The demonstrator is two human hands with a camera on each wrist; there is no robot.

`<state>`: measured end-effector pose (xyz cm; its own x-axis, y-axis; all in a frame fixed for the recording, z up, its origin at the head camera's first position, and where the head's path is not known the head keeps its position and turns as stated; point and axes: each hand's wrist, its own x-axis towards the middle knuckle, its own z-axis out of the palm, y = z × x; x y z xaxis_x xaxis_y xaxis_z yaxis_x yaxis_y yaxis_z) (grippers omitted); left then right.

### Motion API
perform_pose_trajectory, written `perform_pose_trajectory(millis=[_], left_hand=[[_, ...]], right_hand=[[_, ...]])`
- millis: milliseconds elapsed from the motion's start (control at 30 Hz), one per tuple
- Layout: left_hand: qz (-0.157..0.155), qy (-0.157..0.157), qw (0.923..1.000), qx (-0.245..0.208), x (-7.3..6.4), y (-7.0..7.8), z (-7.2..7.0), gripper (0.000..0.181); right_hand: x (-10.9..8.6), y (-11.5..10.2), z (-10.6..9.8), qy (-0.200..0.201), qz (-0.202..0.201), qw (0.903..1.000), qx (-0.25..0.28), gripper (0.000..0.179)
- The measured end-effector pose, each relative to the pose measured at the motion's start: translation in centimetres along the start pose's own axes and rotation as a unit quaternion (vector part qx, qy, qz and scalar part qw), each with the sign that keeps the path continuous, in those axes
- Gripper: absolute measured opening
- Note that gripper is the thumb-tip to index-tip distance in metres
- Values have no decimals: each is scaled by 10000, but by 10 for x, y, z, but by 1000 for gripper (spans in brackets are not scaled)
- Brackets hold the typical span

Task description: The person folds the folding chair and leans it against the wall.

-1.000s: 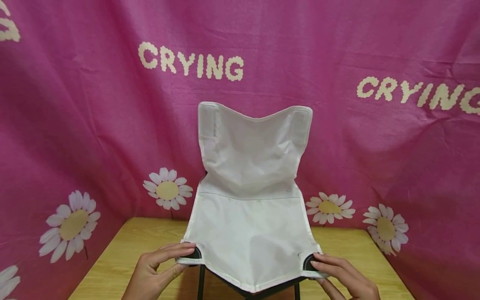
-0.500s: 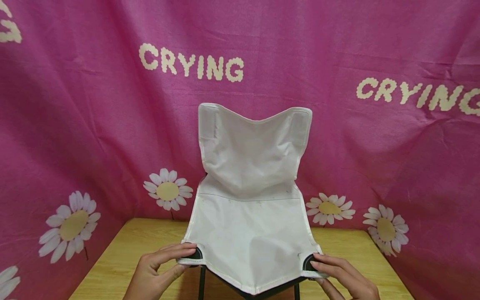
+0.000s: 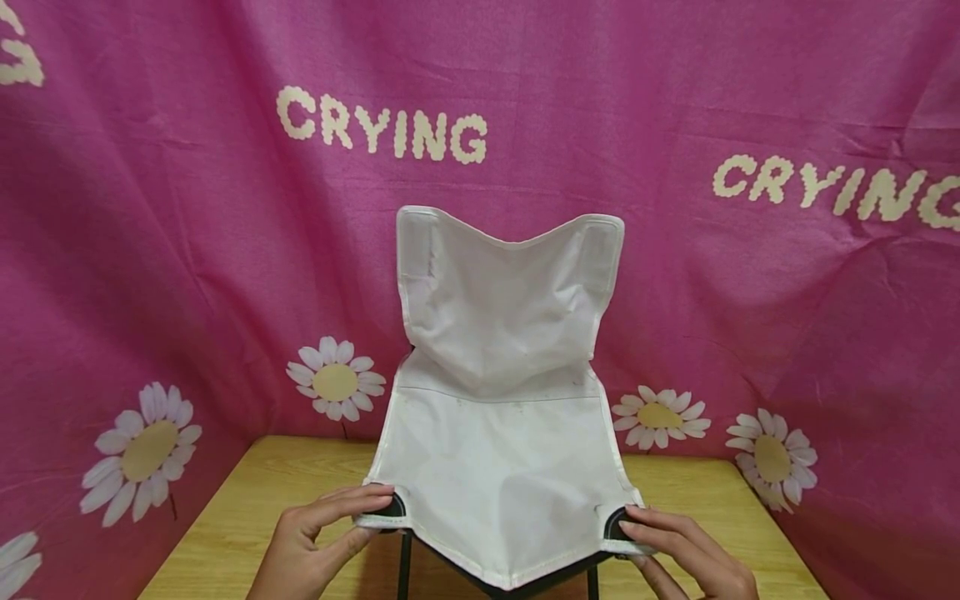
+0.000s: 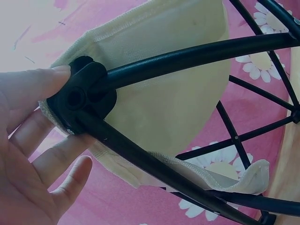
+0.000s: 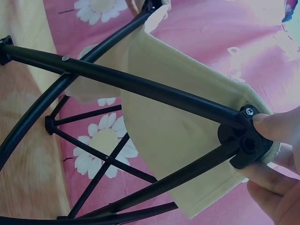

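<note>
A small folding chair with a white fabric seat point(image 3: 480, 467) and backrest point(image 3: 510, 308) stands upright on the table. My left hand point(image 3: 311, 533) pinches its front left corner, fingers on top and thumb beneath. At the front right corner my right hand point(image 3: 693, 550) does the same. The left wrist view shows the thumb against a black plastic joint point(image 4: 82, 93), where dark frame tubes point(image 4: 197, 58) meet under the fabric. In the right wrist view the thumb presses a similar joint point(image 5: 243, 136) with a screw in it. Crossed legs run below the seat.
The wooden table point(image 3: 247, 517) carries the chair. Behind and on both sides hangs a pink cloth point(image 3: 562, 100) with pale lettering and printed daisies point(image 3: 335, 379); it stands close behind the backrest.
The head view dips very slightly over the last second. Both hands keep their hold on the front corners, and the chair stays in place.
</note>
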<state>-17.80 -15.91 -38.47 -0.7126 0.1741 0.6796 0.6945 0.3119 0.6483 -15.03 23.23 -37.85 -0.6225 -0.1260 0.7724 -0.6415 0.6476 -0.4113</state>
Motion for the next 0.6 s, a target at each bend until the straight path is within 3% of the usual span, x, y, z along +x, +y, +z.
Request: perform_pose_trajectory(millis=[167,400,600], left_hand=[[109,13,9999,-2,0,-1,0,37],[-93,14,10000,20,0,3,1,36],[-24,40,10000,54,2,3,2,36]], right_hand=[[0,-1,0,4,60,10000,-9,56],[1,-4,0,-31,117,9999,-77,55],[2,-5,-1,21,37,10000,-69,55]])
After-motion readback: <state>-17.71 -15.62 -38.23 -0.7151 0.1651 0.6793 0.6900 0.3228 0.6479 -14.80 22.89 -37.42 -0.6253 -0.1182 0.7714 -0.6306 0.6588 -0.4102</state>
